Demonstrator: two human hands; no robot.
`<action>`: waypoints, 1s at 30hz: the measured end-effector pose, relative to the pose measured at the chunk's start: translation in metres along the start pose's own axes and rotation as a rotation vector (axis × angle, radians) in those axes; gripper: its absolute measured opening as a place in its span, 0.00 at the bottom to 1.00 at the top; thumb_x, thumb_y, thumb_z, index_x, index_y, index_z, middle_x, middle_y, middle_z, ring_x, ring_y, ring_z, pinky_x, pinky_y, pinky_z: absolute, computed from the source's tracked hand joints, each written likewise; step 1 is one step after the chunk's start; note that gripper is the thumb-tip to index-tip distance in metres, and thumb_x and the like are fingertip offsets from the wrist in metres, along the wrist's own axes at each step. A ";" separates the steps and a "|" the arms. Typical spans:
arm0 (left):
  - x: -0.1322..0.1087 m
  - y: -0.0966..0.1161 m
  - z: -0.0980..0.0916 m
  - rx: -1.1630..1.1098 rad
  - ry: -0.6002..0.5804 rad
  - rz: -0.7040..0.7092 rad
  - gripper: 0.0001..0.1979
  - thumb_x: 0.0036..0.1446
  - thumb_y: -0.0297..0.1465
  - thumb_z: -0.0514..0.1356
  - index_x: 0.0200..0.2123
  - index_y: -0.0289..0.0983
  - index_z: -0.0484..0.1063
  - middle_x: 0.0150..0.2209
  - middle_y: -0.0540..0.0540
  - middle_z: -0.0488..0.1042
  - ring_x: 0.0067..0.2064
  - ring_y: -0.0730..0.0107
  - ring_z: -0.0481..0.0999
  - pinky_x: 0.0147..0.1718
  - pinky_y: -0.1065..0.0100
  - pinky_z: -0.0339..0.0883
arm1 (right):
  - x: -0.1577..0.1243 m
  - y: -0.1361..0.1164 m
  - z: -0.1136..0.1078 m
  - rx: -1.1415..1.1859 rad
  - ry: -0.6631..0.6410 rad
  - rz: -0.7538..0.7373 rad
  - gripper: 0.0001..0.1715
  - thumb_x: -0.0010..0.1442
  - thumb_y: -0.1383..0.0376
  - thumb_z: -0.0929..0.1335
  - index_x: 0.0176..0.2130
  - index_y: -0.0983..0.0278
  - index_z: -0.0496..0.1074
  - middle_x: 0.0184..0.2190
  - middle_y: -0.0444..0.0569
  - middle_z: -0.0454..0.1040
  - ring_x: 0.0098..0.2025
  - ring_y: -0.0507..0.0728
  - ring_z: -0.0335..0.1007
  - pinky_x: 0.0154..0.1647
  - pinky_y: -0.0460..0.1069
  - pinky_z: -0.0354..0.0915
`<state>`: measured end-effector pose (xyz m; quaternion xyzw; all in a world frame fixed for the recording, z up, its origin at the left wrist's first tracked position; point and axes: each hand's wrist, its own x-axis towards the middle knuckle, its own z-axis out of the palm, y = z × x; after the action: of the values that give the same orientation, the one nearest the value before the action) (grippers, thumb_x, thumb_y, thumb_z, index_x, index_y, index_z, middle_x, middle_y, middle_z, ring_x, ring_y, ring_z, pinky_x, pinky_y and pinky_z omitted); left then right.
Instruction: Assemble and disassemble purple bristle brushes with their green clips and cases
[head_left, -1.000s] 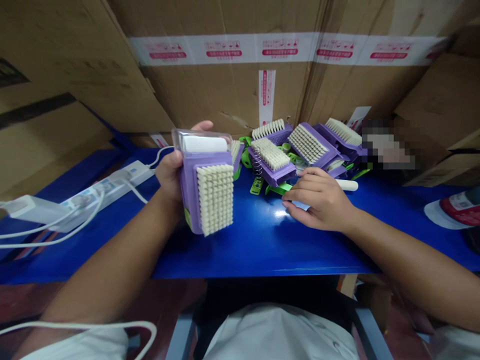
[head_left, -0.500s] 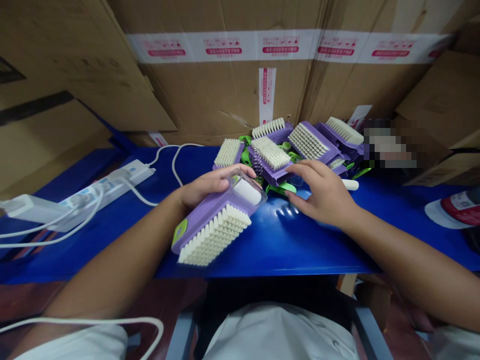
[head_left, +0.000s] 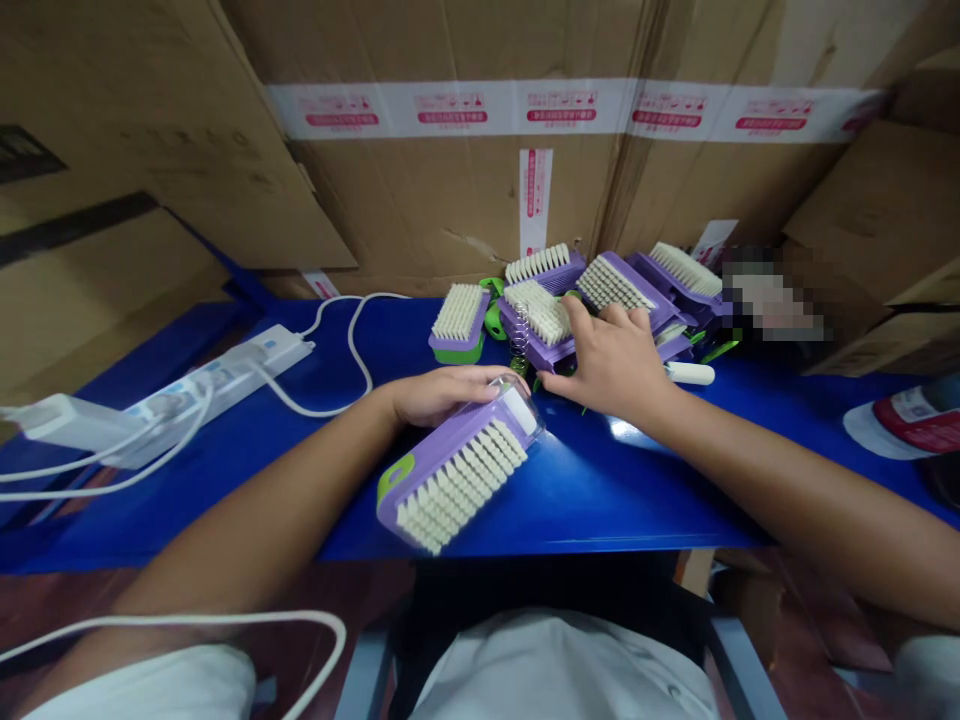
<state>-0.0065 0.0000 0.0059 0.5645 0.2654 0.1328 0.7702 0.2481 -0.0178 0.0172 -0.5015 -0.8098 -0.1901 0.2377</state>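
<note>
My left hand (head_left: 442, 395) is shut on a purple scrub brush (head_left: 450, 480) with cream bristles, a lime-green end and a clear plastic piece (head_left: 517, 408) at its far end. The brush lies tilted, bristles up, near the blue table's front edge. My right hand (head_left: 611, 365) spreads over a heap of similar purple brushes (head_left: 615, 283), fingertips on or just above them. A metal spring (head_left: 518, 330) stands beside its thumb, and green plastic parts (head_left: 491, 320) lie among the brushes. A white handle (head_left: 688, 373) sticks out past my right hand.
A white power strip (head_left: 232, 370) with white cables lies on the blue table (head_left: 592, 490) to the left. Cardboard cartons with printed tape (head_left: 532, 115) wall off the back. A red-and-white object (head_left: 911, 425) sits at the right, and a pixelated patch (head_left: 772, 300) hides something.
My left hand has lowered the brush and turned it flatter, its bristles now upward. My right hand has moved forward onto the heap of brushes.
</note>
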 end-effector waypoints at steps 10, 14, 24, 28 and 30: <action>-0.003 -0.001 -0.008 0.056 -0.102 -0.050 0.41 0.40 0.36 0.78 0.59 0.39 0.70 0.42 0.45 0.80 0.36 0.65 0.79 0.33 0.69 0.74 | 0.065 0.015 -0.023 0.277 0.129 -0.001 0.38 0.59 0.51 0.73 0.61 0.65 0.66 0.49 0.60 0.79 0.49 0.74 0.74 0.51 0.67 0.66; -0.002 -0.001 -0.006 0.046 -0.107 -0.038 0.34 0.41 0.35 0.75 0.53 0.36 0.73 0.39 0.46 0.81 0.35 0.66 0.79 0.31 0.70 0.73 | 0.112 0.003 -0.018 0.459 0.057 -0.060 0.39 0.59 0.55 0.74 0.63 0.64 0.63 0.58 0.57 0.75 0.59 0.72 0.72 0.58 0.64 0.68; 0.000 -0.006 -0.007 -0.047 -0.101 -0.020 0.31 0.41 0.33 0.73 0.51 0.34 0.75 0.38 0.45 0.83 0.33 0.65 0.81 0.30 0.69 0.72 | 0.187 -0.051 0.063 0.591 -0.228 0.013 0.43 0.54 0.53 0.77 0.62 0.67 0.67 0.58 0.61 0.75 0.58 0.70 0.73 0.59 0.63 0.70; 0.001 -0.004 -0.007 -0.038 -0.108 -0.033 0.31 0.40 0.34 0.73 0.50 0.35 0.75 0.39 0.45 0.84 0.34 0.64 0.82 0.32 0.68 0.74 | 0.188 -0.061 0.066 0.524 -0.244 0.006 0.55 0.49 0.42 0.79 0.62 0.71 0.67 0.56 0.68 0.76 0.58 0.74 0.73 0.57 0.66 0.70; 0.000 -0.003 -0.007 -0.021 -0.113 -0.027 0.28 0.42 0.34 0.72 0.49 0.35 0.75 0.39 0.44 0.84 0.34 0.63 0.82 0.32 0.68 0.75 | 0.191 -0.066 0.066 0.507 -0.260 -0.016 0.53 0.48 0.42 0.80 0.60 0.70 0.69 0.55 0.68 0.77 0.57 0.74 0.74 0.56 0.66 0.71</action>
<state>-0.0105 0.0050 0.0011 0.5592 0.2278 0.0931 0.7917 0.1024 0.1279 0.0687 -0.4400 -0.8591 0.0824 0.2481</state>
